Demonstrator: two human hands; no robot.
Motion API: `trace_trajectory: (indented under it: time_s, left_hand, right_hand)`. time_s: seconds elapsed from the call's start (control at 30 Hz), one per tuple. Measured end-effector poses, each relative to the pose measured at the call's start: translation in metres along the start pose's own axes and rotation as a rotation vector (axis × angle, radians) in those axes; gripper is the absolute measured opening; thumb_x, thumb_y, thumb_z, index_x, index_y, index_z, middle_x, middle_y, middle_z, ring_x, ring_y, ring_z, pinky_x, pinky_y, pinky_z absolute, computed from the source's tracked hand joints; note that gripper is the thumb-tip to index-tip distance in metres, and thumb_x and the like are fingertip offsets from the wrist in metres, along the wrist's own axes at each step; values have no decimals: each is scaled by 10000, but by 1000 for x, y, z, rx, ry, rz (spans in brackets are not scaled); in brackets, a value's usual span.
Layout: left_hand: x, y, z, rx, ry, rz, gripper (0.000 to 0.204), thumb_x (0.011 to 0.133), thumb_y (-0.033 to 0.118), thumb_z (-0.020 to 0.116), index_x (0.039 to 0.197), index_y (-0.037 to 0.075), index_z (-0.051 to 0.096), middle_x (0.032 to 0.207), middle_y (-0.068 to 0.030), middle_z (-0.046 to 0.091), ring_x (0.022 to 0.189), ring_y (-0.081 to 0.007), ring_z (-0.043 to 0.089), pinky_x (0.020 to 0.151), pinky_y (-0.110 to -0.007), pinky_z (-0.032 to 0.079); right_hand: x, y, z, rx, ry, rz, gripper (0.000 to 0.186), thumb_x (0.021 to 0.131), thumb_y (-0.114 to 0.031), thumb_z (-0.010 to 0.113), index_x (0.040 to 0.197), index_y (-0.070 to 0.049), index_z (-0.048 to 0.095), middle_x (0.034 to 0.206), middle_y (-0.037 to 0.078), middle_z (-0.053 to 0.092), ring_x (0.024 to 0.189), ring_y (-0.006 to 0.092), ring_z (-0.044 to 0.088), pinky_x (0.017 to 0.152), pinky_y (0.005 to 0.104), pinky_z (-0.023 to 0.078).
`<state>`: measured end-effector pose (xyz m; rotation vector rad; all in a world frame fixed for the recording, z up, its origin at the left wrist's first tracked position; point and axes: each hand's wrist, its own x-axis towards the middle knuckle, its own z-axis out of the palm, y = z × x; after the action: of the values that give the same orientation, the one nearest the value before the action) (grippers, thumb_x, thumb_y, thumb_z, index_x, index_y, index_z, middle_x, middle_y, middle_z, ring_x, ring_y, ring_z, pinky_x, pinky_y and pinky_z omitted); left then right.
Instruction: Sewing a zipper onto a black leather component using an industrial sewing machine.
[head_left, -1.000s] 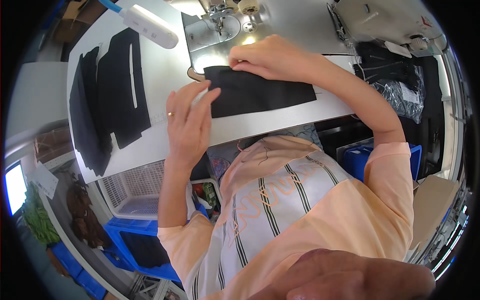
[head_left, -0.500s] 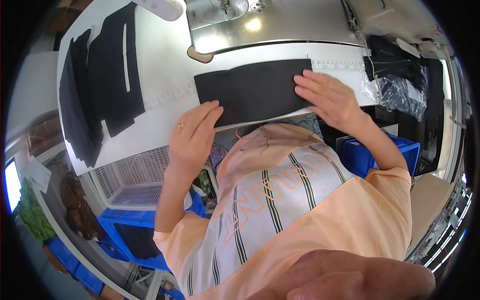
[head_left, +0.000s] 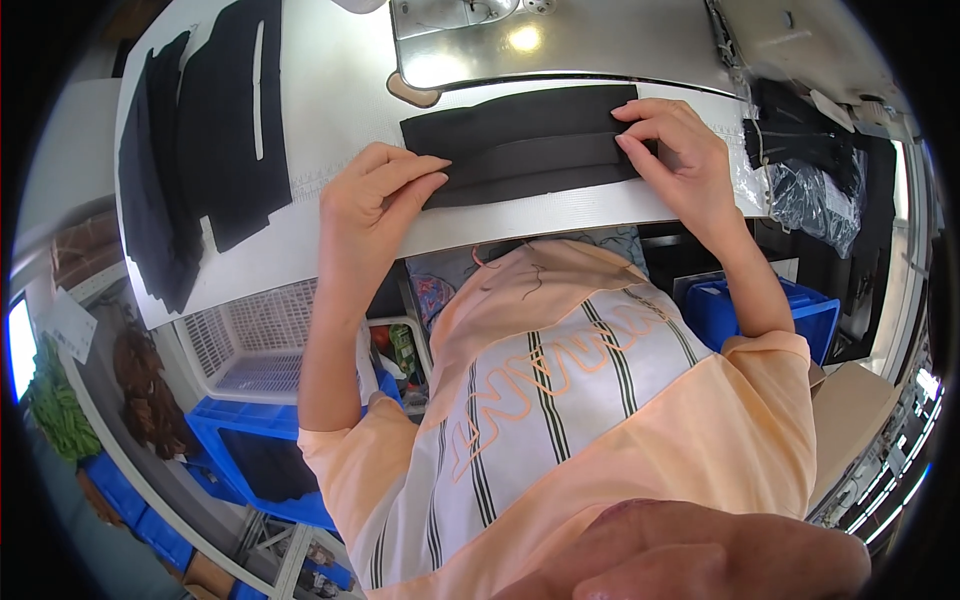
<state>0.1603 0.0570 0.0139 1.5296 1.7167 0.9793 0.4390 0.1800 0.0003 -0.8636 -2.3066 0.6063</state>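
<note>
left hand (head_left: pixel 375 195) and right hand (head_left: pixel 672 150) flat, fingers open, pressing opposite ends of black cloth strip (head_left: pixel 530 150) on white table (head_left: pixel 340 95); gripping nothing.

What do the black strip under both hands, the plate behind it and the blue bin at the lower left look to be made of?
Black strip: matte, limp, folded along its length, so likely woven or knit fabric; left hand and right hand press it flat. Plate: shiny, mirrors a light, apparently polished metal. Blue bin: smooth, rigid, probably moulded plastic.
</note>
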Motion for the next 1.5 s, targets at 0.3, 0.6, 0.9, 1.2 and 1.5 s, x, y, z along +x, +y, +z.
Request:
trace_trajectory:
  time_s: [0.3, 0.6, 0.9, 1.2, 1.5]
  left_hand:
    - [-17, -9, 15, 560, 190, 430, 194, 783, 13, 691, 954, 93, 736, 981, 5, 660, 933, -163, 590, 932, -350, 394]
    - [-45, -1, 22, 845, 43, 330, 317, 881, 233, 675, 1177, 122, 694, 1297, 34, 628, 1253, -224, 517, 1143, -563, -18]
    - [-27, 7, 47, 1026, 209, 286, 367, 906, 331, 651, 1218, 138, 667, 1218, 29, 621, 1265, -277, 481, 1122, -588, -43]
    - [20, 9, 51, 1032, 71, 256, 400, 940, 306, 610, 1317, 173, 601, 1434, 54, 510, 1428, -269, 312, 1110, -650, 65]
    - [65, 0, 36, 837, -54, 378, 390, 969, 254, 554, 1342, 144, 574, 1420, 20, 514, 1435, -261, 279, 1157, -571, 102]
  right_hand:
    - [-1, -3, 10, -450, 29, -310, 265, 768, -19, 674, 1032, -36, 658, 1157, 91, 655, 1103, 302, 596, 909, 405, 485]
    - [-33, -35, 24, -263, -336, -213, 773, 813, -435, 676, 1417, -26, 420, 1505, 119, 388, 1402, 275, 345, 1121, 447, 302]
    - [-83, -3, -1, -212, -14, -444, 176, 811, -209, 721, 908, -82, 648, 1102, 69, 663, 1154, 288, 584, 1080, 489, 324]
    - [-68, 73, -165, -853, 107, 47, 122, 814, -30, 604, 917, -30, 669, 924, 97, 664, 802, 270, 640, 776, 334, 519]
    - [-68, 163, -219, -579, 61, 157, 155, 902, -61, 614, 1030, -41, 698, 1125, 68, 641, 885, 239, 647, 768, 304, 514]
